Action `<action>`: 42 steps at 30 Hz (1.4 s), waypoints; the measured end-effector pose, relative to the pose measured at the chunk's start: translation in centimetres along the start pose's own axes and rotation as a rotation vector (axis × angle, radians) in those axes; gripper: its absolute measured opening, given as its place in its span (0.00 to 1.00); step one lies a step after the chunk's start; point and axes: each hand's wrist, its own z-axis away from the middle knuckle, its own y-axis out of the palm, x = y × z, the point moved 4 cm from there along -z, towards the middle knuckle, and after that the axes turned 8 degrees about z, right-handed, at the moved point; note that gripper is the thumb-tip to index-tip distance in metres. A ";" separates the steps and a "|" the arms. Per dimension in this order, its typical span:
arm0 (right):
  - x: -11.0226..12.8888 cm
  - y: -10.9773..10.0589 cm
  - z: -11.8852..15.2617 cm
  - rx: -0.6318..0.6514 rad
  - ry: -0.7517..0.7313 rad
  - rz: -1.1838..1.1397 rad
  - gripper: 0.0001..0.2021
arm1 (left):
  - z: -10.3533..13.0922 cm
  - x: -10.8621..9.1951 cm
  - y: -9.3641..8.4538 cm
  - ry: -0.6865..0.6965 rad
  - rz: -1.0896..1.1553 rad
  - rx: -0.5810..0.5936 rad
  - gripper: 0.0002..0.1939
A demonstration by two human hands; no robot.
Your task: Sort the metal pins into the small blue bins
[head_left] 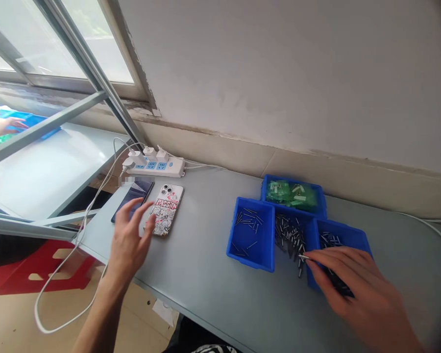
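My right hand [353, 279] pinches a small metal pin [303, 256] between thumb and forefinger. Below and behind the pin, a heap of short dark and silvery pins [292, 235] lies between blue bins. Left of the heap, a blue bin [255, 264] contains several thin metal pins [253, 218]. Another blue bin [356, 238], with more small metal pieces, is partly hidden by my right hand. My left hand [127, 240] hovers with its fingers apart and nothing in them, nearest to a patterned phone [167, 208] and a dark phone [132, 196].
At the back, a blue bin [294, 193] bears green packets. A white power strip [176, 167] with plugs and trailing cables stands near the wall. A metal frame [77, 105] rises at left; beyond it another person's hand [3, 126] touches a blue container. Below is a red crate [40, 269].
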 end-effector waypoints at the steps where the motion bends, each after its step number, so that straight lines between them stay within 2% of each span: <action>1: -0.1 0.0 0.1 -0.001 0.003 0.001 0.06 | 0.3 1.6 -0.6 -0.058 -0.032 -0.018 0.20; 4: -0.2 0.2 0.1 -0.004 0.009 -0.001 0.06 | 0.7 6.0 -1.9 -0.212 -0.143 -0.043 0.29; 6: -0.2 0.4 0.1 -0.001 0.010 0.002 0.06 | 0.6 8.3 -1.9 -0.260 -0.164 0.008 0.37; 8: -0.3 0.6 0.0 0.004 0.008 0.009 0.06 | 0.2 9.7 -1.5 -0.245 -0.151 0.072 0.41; 11: -0.5 0.8 0.0 0.019 0.015 0.020 0.05 | -0.5 10.6 -1.1 -0.232 -0.158 0.114 0.39; 14: -0.9 0.8 0.3 0.021 0.040 0.051 0.05 | -0.8 10.6 -1.2 -0.240 -0.168 0.111 0.35; 18: -1.6 1.0 1.0 0.035 0.100 0.029 0.06 | -0.3 9.6 -1.5 -0.177 -0.168 0.077 0.27; 24: -1.8 1.0 1.2 0.032 0.128 -0.009 0.06 | 0.9 8.5 -1.7 -0.181 -0.100 -0.050 0.18; 28: -1.8 1.0 1.1 0.033 0.126 -0.009 0.06 | 0.9 8.4 -1.6 -0.175 -0.091 -0.057 0.17; 34: -2.0 0.9 1.2 0.034 0.144 -0.009 0.06 | 0.5 8.4 -2.1 -0.175 -0.099 -0.074 0.23; 42: -2.3 1.1 1.9 0.054 0.192 -0.045 0.07 | 0.1 7.3 -2.8 -0.143 -0.129 -0.090 0.25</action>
